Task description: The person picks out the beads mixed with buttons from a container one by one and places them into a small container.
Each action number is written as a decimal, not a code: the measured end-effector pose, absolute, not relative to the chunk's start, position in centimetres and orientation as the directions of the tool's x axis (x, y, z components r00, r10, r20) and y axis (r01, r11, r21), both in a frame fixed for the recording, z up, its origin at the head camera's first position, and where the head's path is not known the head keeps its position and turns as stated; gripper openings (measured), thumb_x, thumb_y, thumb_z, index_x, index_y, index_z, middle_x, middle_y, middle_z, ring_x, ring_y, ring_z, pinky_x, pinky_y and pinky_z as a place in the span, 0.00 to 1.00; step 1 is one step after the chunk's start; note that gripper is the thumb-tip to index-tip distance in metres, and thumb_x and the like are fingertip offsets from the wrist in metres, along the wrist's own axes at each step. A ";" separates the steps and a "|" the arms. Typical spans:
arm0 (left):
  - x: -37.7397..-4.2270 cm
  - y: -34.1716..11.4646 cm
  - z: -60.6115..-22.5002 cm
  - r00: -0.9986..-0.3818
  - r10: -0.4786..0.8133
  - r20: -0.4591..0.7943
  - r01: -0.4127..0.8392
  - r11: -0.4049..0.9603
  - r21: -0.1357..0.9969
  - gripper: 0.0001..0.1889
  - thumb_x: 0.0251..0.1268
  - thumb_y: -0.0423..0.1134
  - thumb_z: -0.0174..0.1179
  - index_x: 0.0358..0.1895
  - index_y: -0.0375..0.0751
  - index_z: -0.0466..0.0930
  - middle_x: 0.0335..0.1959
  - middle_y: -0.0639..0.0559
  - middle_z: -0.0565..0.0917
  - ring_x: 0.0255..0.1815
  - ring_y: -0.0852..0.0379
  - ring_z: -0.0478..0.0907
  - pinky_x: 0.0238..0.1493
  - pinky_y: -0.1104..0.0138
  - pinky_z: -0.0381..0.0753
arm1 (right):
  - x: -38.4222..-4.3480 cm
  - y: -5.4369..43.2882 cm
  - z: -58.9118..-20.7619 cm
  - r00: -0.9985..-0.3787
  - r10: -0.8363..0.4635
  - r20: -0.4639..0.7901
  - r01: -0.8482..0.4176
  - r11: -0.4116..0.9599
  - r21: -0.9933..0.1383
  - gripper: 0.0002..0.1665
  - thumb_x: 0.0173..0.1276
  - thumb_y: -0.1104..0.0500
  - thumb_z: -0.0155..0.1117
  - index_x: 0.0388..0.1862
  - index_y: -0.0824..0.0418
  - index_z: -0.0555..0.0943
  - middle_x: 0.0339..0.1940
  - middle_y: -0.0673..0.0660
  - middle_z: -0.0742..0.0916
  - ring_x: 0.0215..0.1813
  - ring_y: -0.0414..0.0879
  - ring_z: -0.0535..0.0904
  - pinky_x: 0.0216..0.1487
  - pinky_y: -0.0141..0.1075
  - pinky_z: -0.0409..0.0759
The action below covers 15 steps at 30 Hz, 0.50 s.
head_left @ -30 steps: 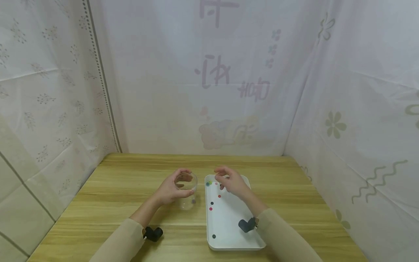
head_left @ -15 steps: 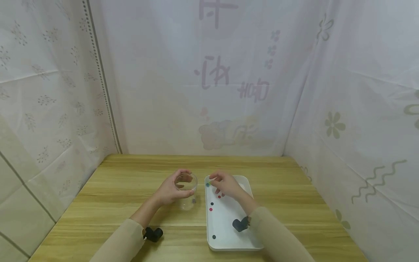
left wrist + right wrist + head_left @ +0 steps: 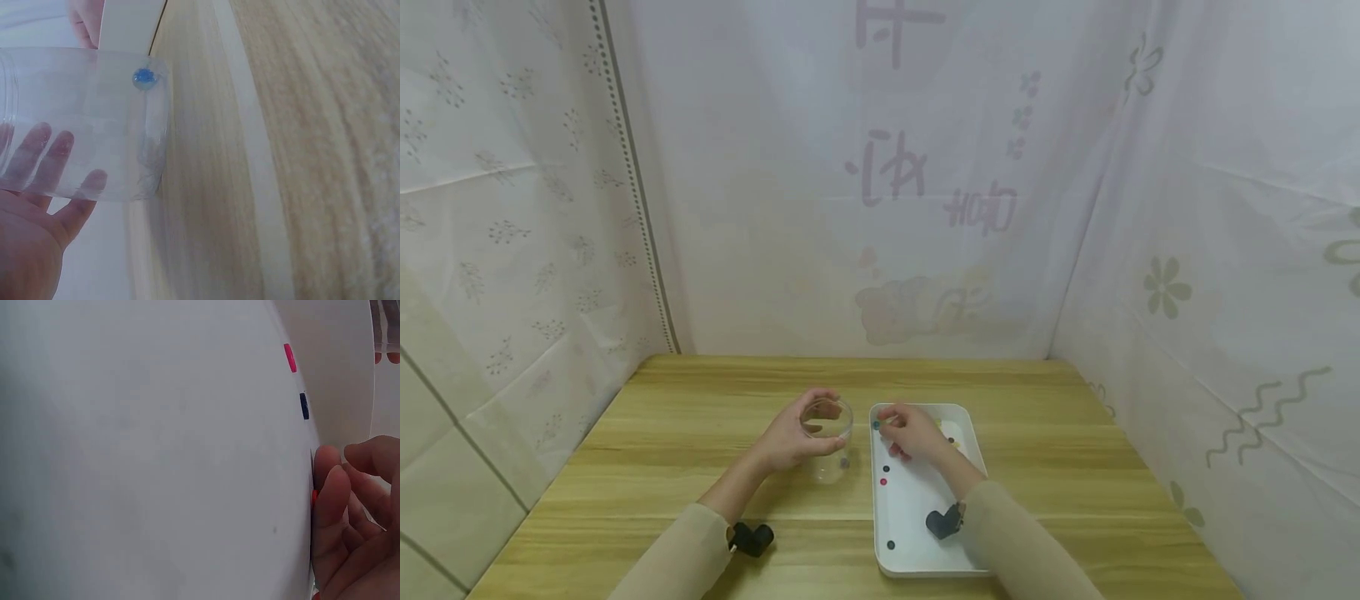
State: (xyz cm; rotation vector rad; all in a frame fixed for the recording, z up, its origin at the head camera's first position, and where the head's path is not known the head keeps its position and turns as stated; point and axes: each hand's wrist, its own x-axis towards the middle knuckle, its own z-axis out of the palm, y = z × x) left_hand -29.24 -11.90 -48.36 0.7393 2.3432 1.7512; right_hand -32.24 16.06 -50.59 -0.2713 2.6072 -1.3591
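My left hand (image 3: 796, 433) grips a clear plastic jar (image 3: 827, 473) upright on the table, its fingers and thumb around the upper part. One small blue button-like disc (image 3: 144, 77) sits low inside the jar. Over the far left part of the white tray (image 3: 917, 517), my right hand (image 3: 912, 432) has its fingers loosely bent. Its fingertips are beside a teal disc (image 3: 876, 426) in the tray's corner. Fingertips and thumb look apart in the right wrist view, with nothing visible between them; a red disc (image 3: 314, 495) shows beside the thumb.
Along the tray's left side lie a dark disc (image 3: 886, 469), a pink disc (image 3: 883, 482) and, nearer, another dark disc (image 3: 891, 545). More pieces, including a dark disc (image 3: 951, 440), lie at the tray's far right. Patterned curtains (image 3: 865, 275) enclose the wooden table (image 3: 700, 417).
My right hand has moved left and slightly nearer within the tray, toward the teal disc, uncovering pieces at the far right. The left hand and jar have stayed in place.
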 end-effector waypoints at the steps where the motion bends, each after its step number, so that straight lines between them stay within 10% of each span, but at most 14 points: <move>1: -29.2 -11.9 -48.4 -0.872 0.453 0.186 0.305 0.206 0.930 0.38 0.66 0.42 0.78 0.76 0.43 0.70 0.71 0.31 0.80 0.74 0.36 0.78 0.73 0.33 0.77 | -32.2 16.1 -50.7 -0.965 -0.248 -0.083 -0.074 0.562 -0.824 0.19 0.80 0.60 0.66 0.66 0.59 0.85 0.35 0.54 0.88 0.25 0.42 0.82 0.24 0.32 0.81; 15: -29.1 -12.0 -48.4 -0.868 0.458 0.190 0.292 0.161 0.943 0.37 0.66 0.40 0.78 0.76 0.44 0.70 0.71 0.33 0.80 0.76 0.25 0.73 0.73 0.34 0.77 | -32.6 16.2 -51.5 -0.956 -0.278 -0.090 -0.084 0.556 -0.827 0.18 0.80 0.61 0.66 0.66 0.55 0.86 0.34 0.53 0.87 0.24 0.41 0.79 0.24 0.30 0.78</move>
